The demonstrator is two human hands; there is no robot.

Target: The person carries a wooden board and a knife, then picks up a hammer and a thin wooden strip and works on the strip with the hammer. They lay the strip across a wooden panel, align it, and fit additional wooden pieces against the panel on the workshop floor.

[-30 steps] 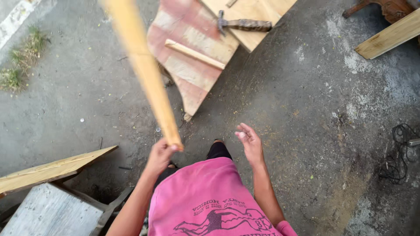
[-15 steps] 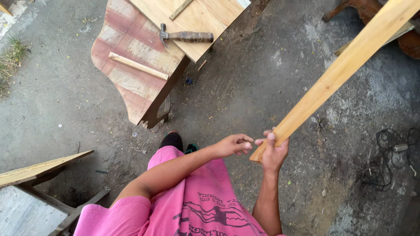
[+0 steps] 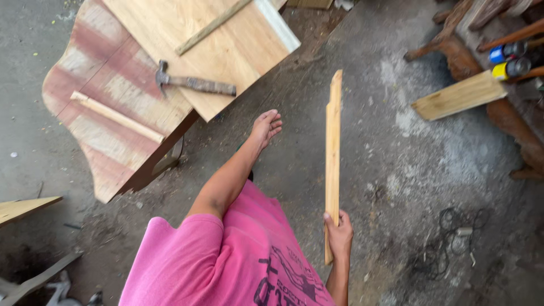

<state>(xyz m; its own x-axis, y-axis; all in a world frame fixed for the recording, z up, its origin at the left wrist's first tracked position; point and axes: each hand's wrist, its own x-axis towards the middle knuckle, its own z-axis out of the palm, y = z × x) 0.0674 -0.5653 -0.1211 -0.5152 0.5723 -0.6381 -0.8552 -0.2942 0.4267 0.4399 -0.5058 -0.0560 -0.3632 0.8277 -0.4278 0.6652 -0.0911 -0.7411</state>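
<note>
My right hand (image 3: 339, 233) grips the lower end of a long, thin wooden slat (image 3: 333, 153), which points away from me over the concrete floor. My left hand (image 3: 266, 127) is stretched out in front with its fingers spread, holding nothing, close to the corner of a plywood sheet (image 3: 226, 51). A hammer (image 3: 192, 83) lies on that sheet, a short way left of my left hand. A second thin strip (image 3: 116, 116) rests on the worn red-and-white board (image 3: 102, 141) underneath.
A pale plank (image 3: 459, 95) lies at the right beside dark wooden furniture legs (image 3: 453, 54) and two spray cans (image 3: 507, 61). A tangle of wire (image 3: 447, 243) sits on the floor at lower right. Another board edge (image 3: 22, 207) juts in at left.
The slat passed from my left hand to my right hand and swung upright in front of me. My left hand let go and reached forward towards the boards.
</note>
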